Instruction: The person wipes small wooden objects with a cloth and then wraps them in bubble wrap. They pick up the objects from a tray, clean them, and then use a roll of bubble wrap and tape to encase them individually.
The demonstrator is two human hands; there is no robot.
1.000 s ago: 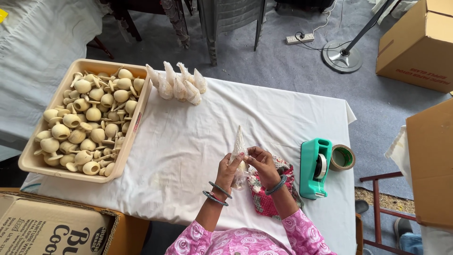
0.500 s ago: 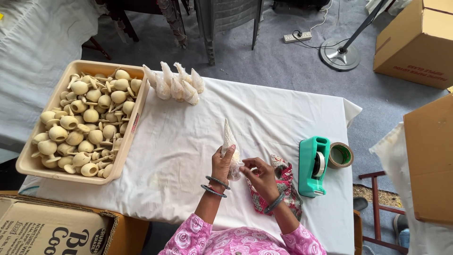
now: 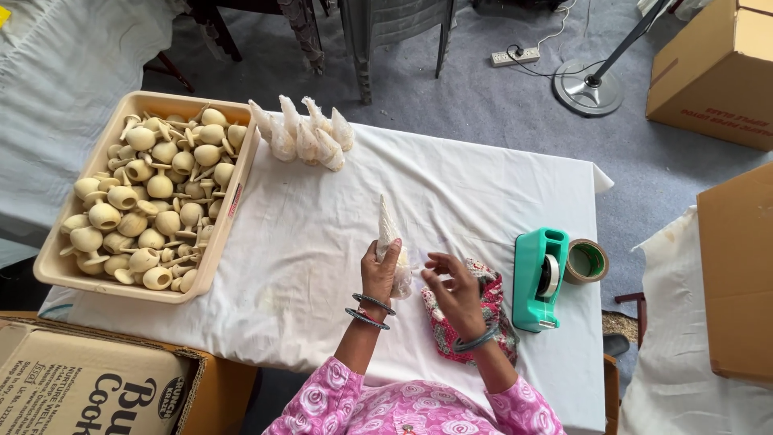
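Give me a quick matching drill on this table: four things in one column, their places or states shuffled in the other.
Things:
1. wrapped cone bundle
2. tape dispenser
3. clay pots
4. finished wrapped bundles

Places:
A. piled in the beige tray
B. held upright in the left hand
C. lying at the table's far edge
D. beside the brown tape roll

Pairs: 1-B, 2-D, 3-A, 4-C

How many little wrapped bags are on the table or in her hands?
5. Four lie in a row by the tray. One stands in the left hand. More may hide behind.
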